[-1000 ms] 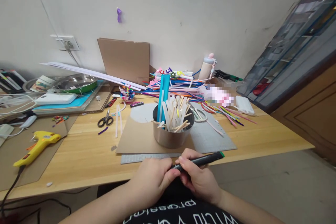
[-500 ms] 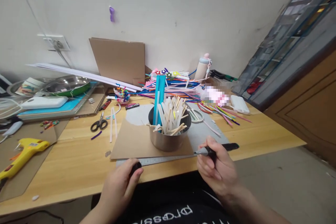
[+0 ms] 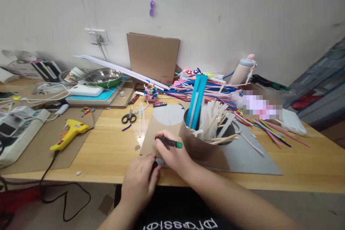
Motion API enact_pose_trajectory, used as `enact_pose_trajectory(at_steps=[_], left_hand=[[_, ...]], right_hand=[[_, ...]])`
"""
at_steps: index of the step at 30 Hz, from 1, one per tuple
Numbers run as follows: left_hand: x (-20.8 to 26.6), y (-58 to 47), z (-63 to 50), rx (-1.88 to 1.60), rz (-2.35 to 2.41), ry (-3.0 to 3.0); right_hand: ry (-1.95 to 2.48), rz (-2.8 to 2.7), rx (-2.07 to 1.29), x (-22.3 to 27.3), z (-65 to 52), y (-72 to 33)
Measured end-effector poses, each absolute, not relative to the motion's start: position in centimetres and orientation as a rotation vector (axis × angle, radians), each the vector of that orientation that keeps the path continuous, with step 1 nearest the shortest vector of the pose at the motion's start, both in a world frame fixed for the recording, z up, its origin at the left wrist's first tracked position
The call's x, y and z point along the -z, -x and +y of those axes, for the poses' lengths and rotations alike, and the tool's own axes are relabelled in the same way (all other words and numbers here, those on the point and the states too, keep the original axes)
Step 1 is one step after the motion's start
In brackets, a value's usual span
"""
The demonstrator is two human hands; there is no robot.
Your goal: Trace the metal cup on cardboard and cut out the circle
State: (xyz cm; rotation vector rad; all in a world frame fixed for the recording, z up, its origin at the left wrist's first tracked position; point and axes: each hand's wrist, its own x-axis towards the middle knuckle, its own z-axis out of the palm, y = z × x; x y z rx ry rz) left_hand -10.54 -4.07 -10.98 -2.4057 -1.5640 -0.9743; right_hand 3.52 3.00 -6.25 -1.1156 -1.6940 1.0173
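The wooden table (image 3: 113, 151) carries everything, and the metal pot (image 3: 198, 143), full of sticks, is my reference. A brown cardboard sheet (image 3: 159, 129) reaches out to the left of the pot, and the pot seems to stand on its right part. The left hand (image 3: 140, 172) lies in front and to the left of the pot, at the near edge of the sheet, its fingers curled around a small black piece (image 3: 154, 165), probably the cap. The right hand (image 3: 172, 156) is just left of the pot, closed in a writing grip on the black marker (image 3: 168, 141), whose green end points towards the pot. Whether the tip touches the sheet, I cannot tell.

For a clean mark, I would press the sheet flat with the left fingers, draw with light, even pressure, and push the pot aside if it disturbs the wrist.
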Motion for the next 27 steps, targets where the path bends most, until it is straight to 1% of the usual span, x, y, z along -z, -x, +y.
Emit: enact_pose_trajectory(at_steps=[7,18,22,24,27], left_hand=[[11.2,10.6,-4.1,1.075,-1.495,2.4],[11.3,10.7,-4.4,1.204,-1.551,2.414],[10.8,11.0,-4.5,1.414,-1.677,2.402],[10.4,11.2,-4.5,1.515,-1.785,2.37],[9.7,11.3,-4.5,1.565,-1.822,2.388]], right_hand=[[1.255,-1.743,-0.98,8.1,5.5,-3.3],[1.297,-1.865,-1.008,6.6,2.2,-4.6],[1.244,-1.569,-1.239,7.0,0.5,-5.4],[1.118,-1.361,-1.388,7.3,-0.4,-5.7],[0.956,-1.264,-1.468,7.6,-1.4,-5.8]])
